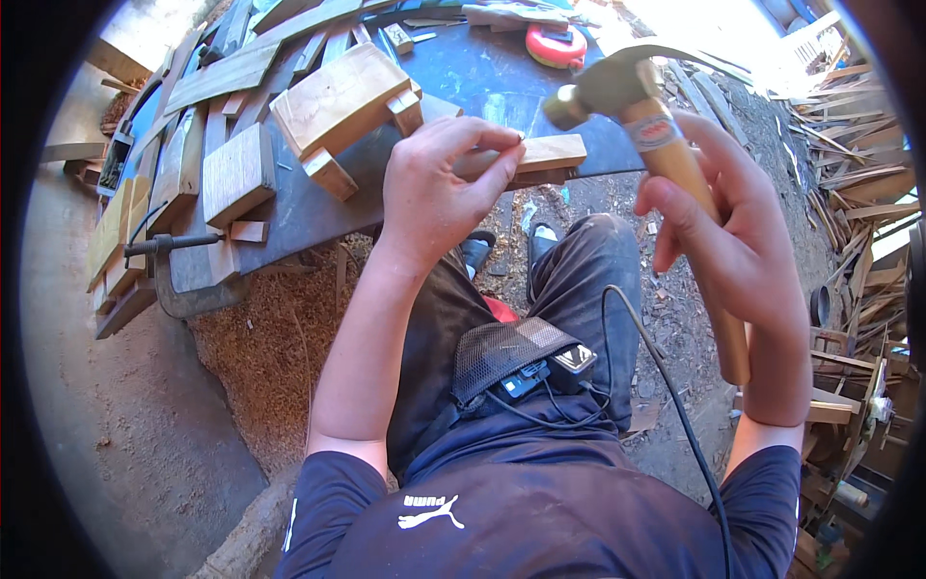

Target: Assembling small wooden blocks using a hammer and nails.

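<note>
Fingers of my left hand come together at thumb and forefinger, seeming to pinch a tiny pale thing, too small to make out, just at a wood strip. Those of my right hand curl round the handle of a hammer, held up to the right of that strip. Across my lap sits a dark mesh pouch with small devices at its mouth, and a black cable loops over my right thigh. Past my knees comes the dark desk, a metal clamp at its near left corner and a thick wood block just beyond. Crowding my left hand on its left is a joined wooden piece; the hand itself covers one end of the strip. Farther off, boards heap up on the left, a red tape measure lies toward the back, and scrap wood is piled away to the right. As for the hammer, its long axis slants from the butt, near and rightward, up to the head, farther and leftward; the striking face points left, the thin curved end right. The strip runs nearly crosswise before me, its right end slightly farther away.
</note>
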A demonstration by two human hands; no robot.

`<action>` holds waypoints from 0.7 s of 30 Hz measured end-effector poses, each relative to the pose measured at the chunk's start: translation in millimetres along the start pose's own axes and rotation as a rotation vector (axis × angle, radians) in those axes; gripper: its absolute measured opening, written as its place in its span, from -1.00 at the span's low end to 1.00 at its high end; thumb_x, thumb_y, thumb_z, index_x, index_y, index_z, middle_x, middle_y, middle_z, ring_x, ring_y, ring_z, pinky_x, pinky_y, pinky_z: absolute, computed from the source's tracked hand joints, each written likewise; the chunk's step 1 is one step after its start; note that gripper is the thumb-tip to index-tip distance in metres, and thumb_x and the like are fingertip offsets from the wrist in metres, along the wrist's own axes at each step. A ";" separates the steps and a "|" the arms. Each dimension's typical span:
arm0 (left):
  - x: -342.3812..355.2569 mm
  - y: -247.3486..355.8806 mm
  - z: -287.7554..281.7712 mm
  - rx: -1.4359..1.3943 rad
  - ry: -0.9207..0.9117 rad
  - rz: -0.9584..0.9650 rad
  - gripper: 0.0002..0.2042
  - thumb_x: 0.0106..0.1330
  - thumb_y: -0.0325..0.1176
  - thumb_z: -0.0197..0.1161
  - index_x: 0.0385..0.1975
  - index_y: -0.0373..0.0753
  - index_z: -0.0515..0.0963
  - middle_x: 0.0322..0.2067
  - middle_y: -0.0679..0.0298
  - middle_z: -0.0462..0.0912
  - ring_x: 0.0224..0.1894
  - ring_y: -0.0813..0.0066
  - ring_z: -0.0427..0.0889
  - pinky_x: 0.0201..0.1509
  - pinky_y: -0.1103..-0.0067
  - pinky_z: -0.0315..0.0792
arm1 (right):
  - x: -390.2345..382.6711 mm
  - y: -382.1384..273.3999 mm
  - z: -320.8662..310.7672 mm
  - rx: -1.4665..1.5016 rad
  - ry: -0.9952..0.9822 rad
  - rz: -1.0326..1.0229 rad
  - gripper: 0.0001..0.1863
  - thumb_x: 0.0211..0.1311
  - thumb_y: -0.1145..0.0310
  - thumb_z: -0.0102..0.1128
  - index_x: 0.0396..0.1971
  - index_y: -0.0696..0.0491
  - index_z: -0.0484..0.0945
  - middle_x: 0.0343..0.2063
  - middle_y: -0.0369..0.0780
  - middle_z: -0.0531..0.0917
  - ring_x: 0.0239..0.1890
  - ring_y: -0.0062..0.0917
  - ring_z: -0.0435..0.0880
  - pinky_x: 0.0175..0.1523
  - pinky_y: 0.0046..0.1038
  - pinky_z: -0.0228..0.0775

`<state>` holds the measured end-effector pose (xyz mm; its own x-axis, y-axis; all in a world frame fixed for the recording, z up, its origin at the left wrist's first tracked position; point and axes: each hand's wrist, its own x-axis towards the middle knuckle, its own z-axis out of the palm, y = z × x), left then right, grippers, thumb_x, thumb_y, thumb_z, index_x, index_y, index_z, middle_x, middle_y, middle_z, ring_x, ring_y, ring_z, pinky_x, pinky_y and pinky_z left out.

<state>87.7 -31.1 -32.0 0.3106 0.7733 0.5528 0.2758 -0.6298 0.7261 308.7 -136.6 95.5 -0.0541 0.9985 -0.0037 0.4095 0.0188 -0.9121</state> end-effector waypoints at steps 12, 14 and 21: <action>0.0 0.0 -2.8 -0.044 -0.004 -0.014 -0.89 0.21 -0.48 0.52 -0.30 -0.32 0.76 -0.36 0.22 0.78 -0.27 0.50 0.74 -0.13 0.57 0.57 | 15.7 -3.3 14.2 -0.487 -0.057 -0.246 -0.54 0.41 0.43 0.29 0.26 0.05 0.44 -0.50 -0.15 0.64 -0.47 -0.36 0.65 -0.38 -0.38 0.45; -0.4 -1.1 -3.0 -0.048 -0.002 -0.011 -0.89 0.20 -0.49 0.52 -0.31 -0.32 0.76 -0.36 0.21 0.78 -0.27 0.49 0.75 -0.13 0.57 0.57 | 17.0 -5.4 14.7 -0.516 -0.075 -0.220 -0.57 0.38 0.41 0.29 0.19 0.05 0.45 -0.43 0.02 0.69 -0.35 0.02 0.74 -0.27 -0.18 0.51; -2.0 0.3 -1.5 -0.018 0.037 0.033 -0.85 0.21 -0.43 0.53 -0.26 -0.29 0.79 -0.31 0.18 0.80 -0.27 0.41 0.76 -0.12 0.54 0.59 | 16.8 -6.0 15.9 -0.542 -0.061 -0.257 -0.59 0.38 0.41 0.29 0.18 0.06 0.45 -0.42 0.03 0.70 -0.35 0.02 0.74 -0.28 -0.18 0.50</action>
<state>85.8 -32.7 -32.2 0.2850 0.7547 0.5910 0.2494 -0.6537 0.7145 290.8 -120.7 94.4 -0.2586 0.9541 0.1513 0.7815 0.2987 -0.5478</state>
